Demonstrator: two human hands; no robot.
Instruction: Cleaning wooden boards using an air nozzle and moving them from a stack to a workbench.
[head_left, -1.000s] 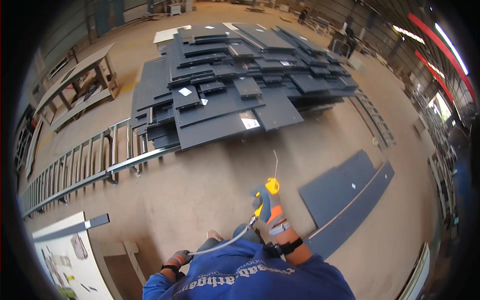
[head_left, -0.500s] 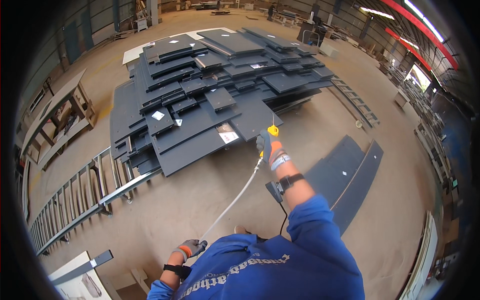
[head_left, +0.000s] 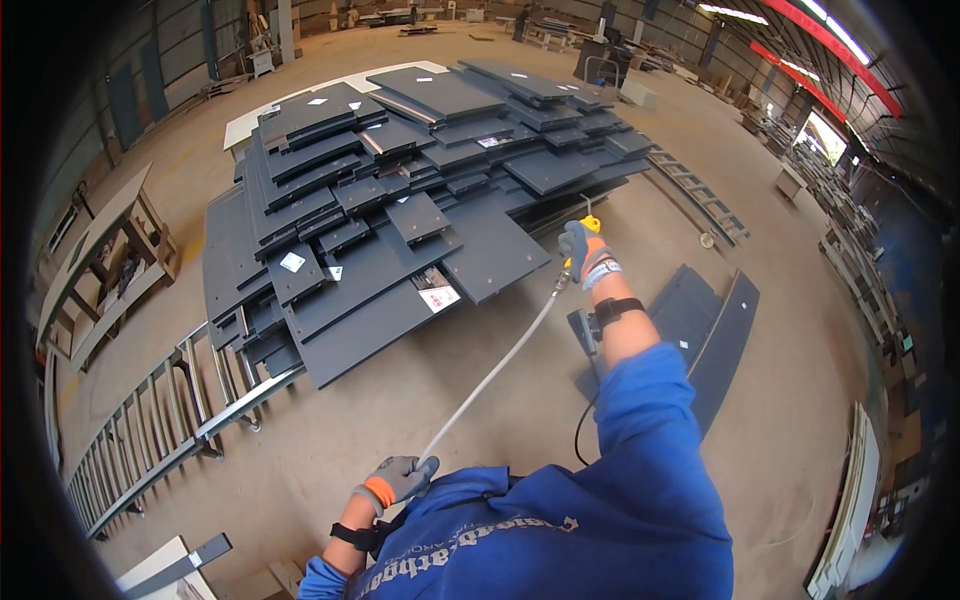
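A yellow air blow gun (head_left: pixel 592 223) with a thin bent metal nozzle is in my right hand (head_left: pixel 586 248), its gloved fingers wrapped around the body. From the gun's lower end a pale grey hose (head_left: pixel 497 370) runs down to my left hand (head_left: pixel 400 481). That gloved hand is closed around the hose near my waist. Ahead, the large stack of dark grey panels (head_left: pixel 497 245) rises in uneven layers. The nozzle points up and away, close by the stack's near right edge; whether air is flowing I cannot tell.
More dark panels (head_left: pixel 697 320) lie on the floor to the right. A metal roller conveyor (head_left: pixel 200 400) runs along the left, and another roller section (head_left: pixel 692 192) extends beyond the stack. A workbench (head_left: pixel 110 240) stands at far left. A black cable (head_left: pixel 578 440) hangs beside my right arm.
My right hand has moved right and slightly up with the air blow gun. My left hand has come up and right, still on the hose. The stack sits further left in view.
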